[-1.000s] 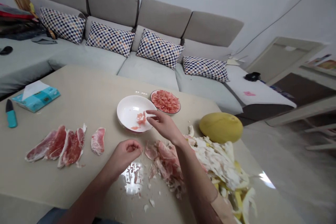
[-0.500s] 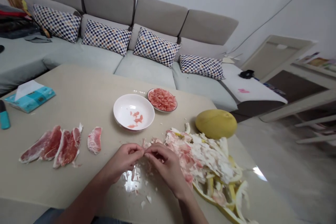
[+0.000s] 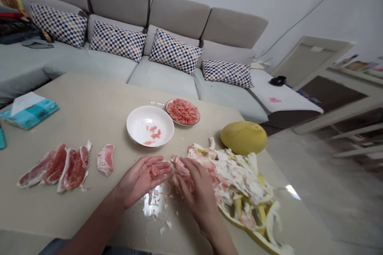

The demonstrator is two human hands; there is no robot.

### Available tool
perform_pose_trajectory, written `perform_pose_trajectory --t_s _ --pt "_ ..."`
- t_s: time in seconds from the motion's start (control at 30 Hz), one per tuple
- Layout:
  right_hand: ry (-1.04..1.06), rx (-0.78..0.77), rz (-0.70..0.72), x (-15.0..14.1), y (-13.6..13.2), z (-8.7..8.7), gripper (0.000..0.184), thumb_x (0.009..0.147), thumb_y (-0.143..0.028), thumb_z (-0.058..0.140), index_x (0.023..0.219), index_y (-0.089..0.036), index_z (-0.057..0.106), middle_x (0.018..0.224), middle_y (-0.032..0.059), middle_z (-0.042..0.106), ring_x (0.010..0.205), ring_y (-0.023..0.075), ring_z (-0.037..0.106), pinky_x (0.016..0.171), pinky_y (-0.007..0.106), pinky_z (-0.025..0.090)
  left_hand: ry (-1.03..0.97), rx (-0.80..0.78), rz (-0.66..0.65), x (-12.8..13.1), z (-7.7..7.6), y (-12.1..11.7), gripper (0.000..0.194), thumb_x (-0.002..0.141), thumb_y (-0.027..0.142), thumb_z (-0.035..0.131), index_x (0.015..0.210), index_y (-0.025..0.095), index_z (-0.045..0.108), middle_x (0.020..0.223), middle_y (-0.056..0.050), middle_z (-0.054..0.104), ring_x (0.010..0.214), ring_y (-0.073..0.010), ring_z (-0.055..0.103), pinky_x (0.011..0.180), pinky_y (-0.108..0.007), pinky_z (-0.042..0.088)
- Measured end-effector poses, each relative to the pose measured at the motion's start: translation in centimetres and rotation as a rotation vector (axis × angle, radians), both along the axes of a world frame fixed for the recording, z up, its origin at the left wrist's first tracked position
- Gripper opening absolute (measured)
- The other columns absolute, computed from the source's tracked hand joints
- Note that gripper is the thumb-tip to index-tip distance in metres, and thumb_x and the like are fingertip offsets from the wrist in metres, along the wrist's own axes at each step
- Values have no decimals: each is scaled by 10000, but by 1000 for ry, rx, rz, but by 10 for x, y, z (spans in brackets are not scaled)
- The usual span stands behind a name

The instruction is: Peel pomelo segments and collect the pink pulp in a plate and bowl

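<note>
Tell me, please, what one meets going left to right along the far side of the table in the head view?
A tissue packet → pink pomelo flesh slabs → a single flesh piece → a white bowl → a small plate of pulp → a whole yellow pomelo.

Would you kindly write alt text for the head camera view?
The left hand lies palm up holding a pomelo piece, while the right hand presses into a heap of pomelo peel on a table. Nearby are a white bowl of pieces, a plate of pulp and a whole pomelo.
</note>
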State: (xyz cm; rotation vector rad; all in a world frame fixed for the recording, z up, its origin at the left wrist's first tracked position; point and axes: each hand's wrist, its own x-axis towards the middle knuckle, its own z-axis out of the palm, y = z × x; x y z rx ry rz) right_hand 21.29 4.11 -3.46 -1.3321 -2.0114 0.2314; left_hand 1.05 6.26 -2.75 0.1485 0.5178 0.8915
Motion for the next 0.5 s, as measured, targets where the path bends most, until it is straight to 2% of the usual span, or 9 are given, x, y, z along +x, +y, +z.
perform_pose_trajectory --t_s 0.13,0.3,0.5 --pt "85 -123 206 -35 0 8 346 865 -199 653 1196 -264 578 1135 89 624 1074 248 565 914 404 486 23 7 6 1 6 -1 421 953 359 433 1252 72 504 1149 -182 663 1030 -224 641 938 -342 444" --pt "183 -224 208 -51 13 7 266 806 -168 719 1058 -214 645 993 78 640 917 224 599 815 368 501 78 39 17 0 9 -2 408 928 395 488 1219 118 558 1106 -140 672 1064 -233 626 927 -334 437" --pt "395 -201 187 -45 19 6 195 874 -176 649 1054 -250 673 983 47 667 916 188 608 800 326 497 253 248 59 -1 5 -5 271 852 256 653 1103 156 633 1066 -96 676 1076 -200 607 1000 -331 403"
